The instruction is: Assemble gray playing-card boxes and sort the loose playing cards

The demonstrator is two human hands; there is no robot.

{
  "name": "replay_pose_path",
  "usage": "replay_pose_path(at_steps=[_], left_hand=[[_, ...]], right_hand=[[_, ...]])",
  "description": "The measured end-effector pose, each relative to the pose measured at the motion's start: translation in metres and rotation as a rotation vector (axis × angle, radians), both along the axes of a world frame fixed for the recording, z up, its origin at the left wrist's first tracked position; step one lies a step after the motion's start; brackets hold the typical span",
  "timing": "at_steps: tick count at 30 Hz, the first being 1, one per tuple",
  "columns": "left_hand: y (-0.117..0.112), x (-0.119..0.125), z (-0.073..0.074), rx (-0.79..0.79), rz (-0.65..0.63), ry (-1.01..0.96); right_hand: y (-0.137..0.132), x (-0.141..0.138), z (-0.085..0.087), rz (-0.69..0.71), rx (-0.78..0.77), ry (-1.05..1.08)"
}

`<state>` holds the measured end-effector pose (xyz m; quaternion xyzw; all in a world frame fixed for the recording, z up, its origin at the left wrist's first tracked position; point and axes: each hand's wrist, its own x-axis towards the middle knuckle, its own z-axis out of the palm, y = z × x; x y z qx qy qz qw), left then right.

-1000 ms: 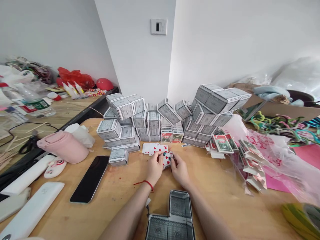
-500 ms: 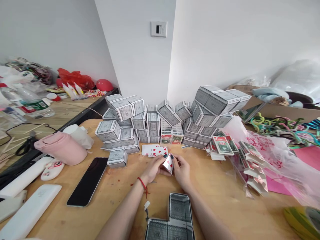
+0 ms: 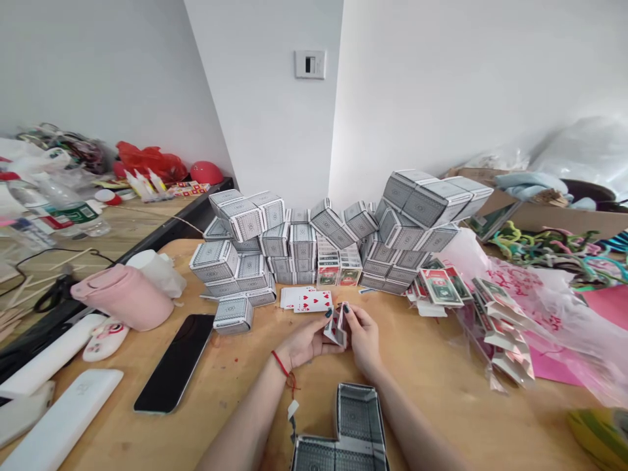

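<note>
head view | facing forward and down | table (image 3: 441, 366) near, wall (image 3: 417, 85) beyond

Card (image 3: 333, 335) wht w/ red; boxes (image 3: 232, 315) gry-ptrnd.

Folded playing card (image 3: 335, 331): smooth paper. Tabletop (image 3: 436, 399): wood, low sheen. Smartphone screen (image 3: 174, 363): glossy, smooth. Red bag (image 3: 159, 165): crinkled plastic.

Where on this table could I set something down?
Bare wood shows between the black phone and left forearm, save small specks, and between the right forearm and opened cartons. The back is crowded with patterned grey blocks.
</note>
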<state>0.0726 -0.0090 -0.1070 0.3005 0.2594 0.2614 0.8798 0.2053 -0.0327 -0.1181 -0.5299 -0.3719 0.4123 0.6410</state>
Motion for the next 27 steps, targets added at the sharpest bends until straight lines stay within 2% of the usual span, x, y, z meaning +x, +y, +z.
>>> replay_pose_path(at_steps=[3, 6, 11, 14, 17, 19, 23, 27], left_hand=[[-0.001, 0.0, 0.003, 0.021, 0.012, -0.011], [-0.002, -0.001, 0.007, 0.054, 0.0, -0.021], [-0.001, -0.003, 0.009, 0.104, 0.048, -0.038], [0.002, -0.002, 0.007, 0.18, 0.213, 0.005], [0.004, -0.001, 0.006, 0.385, 0.438, 0.147], [0.003, 0.001, 0.007, 0.579, 0.531, 0.259], [-0.005, 0.004, 0.01, 0.941, 0.571, 0.498], [-0.01, 0.007, 0.011, 1.136, 0.534, 0.686]], right_hand=[[0.004, 0.004, -0.005, -0.023, -0.064, 0.243], [0.009, 0.007, -0.009, -0.038, -0.05, 0.411], [0.014, 0.012, -0.01, -0.036, 0.024, 0.422], [0.014, 0.013, -0.009, -0.045, 0.024, 0.38], [0.014, 0.012, -0.009, -0.081, 0.012, 0.286], [0.012, 0.011, -0.01, -0.101, 0.002, 0.193], [0.008, 0.006, -0.01, -0.051, -0.004, 0.046], [0.004, 0.002, -0.005, 0.052, -0.001, 0.014]])
